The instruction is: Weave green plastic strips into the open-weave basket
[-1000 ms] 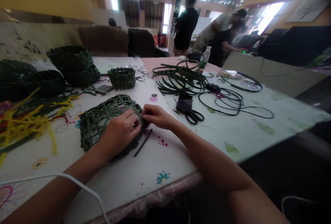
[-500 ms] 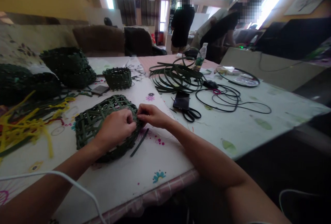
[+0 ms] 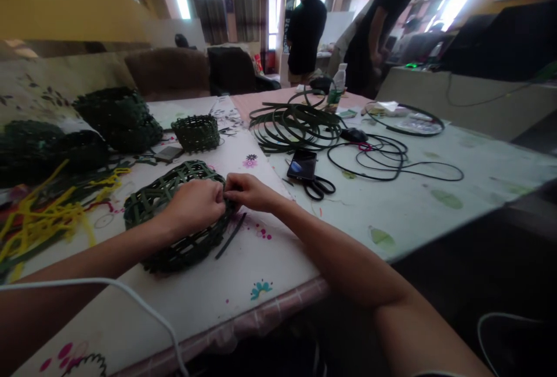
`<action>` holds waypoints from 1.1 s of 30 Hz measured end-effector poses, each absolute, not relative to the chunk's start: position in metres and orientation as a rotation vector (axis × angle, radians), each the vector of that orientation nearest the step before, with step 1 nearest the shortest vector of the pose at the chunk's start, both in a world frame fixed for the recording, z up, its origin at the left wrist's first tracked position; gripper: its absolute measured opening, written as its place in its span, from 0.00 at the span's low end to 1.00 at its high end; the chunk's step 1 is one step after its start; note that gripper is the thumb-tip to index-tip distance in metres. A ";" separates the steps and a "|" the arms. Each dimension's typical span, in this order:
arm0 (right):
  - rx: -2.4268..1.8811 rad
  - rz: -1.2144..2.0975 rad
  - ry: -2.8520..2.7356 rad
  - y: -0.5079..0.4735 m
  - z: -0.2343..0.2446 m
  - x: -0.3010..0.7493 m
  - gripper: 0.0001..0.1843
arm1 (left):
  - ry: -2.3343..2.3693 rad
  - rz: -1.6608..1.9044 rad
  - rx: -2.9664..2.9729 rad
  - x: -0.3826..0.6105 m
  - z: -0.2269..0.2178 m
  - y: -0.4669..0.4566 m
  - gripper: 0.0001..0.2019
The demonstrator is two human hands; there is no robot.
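A woven basket (image 3: 148, 214) of dark green strips, with an open lattice, lay on the white printed table cover (image 3: 209, 298) directly in front of the person, its near edge well short of the pink-checked table border. The left hand (image 3: 194, 206) was curled over the upper part of the basket, fingers bent and closed against the weave. The right hand (image 3: 250, 192) came in from the other side, partly closed, its fingertips (image 3: 228, 188) pressed at the basket's rim just beside the left hand; whether they pinched a single strip could not be told. A white cable (image 3: 130, 291) lay across the left forearm. A loose dark strip (image 3: 230, 236) lay touching the basket's right side.

To the left lay tangled yellow pipe cleaners (image 3: 43, 223). To the right lay a smartphone (image 3: 302, 165) on black-handled scissors (image 3: 317, 188), with a looped black cable (image 3: 383, 162) beyond. Farther on stood a small woven basket (image 3: 195, 133), larger dark green woven pieces (image 3: 117, 122), a coil of green strips (image 3: 296, 124), a computer mouse (image 3: 353, 134) and a plastic bottle (image 3: 337, 90). Two standing people (image 3: 307, 35) (image 3: 374, 29) occupied the far room.
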State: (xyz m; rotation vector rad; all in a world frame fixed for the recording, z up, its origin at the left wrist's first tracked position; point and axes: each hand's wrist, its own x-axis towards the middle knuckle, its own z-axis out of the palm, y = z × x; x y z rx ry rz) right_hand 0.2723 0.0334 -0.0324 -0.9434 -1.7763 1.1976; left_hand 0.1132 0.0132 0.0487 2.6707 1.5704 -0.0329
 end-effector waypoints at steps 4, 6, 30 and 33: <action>-0.929 1.240 -1.767 0.034 -0.032 0.273 0.07 | 1.546 -0.054 2.680 0.114 0.051 0.014 0.07; -0.930 1.246 -1.770 0.033 -0.031 0.273 0.07 | 1.515 -0.076 2.704 0.116 0.051 0.015 0.06; -0.889 1.153 -1.931 0.038 -0.030 0.278 0.11 | 1.268 0.399 2.873 0.081 0.020 -0.006 0.06; -0.890 1.167 -1.923 0.038 -0.030 0.279 0.12 | 1.262 0.543 2.864 0.071 0.014 -0.009 0.10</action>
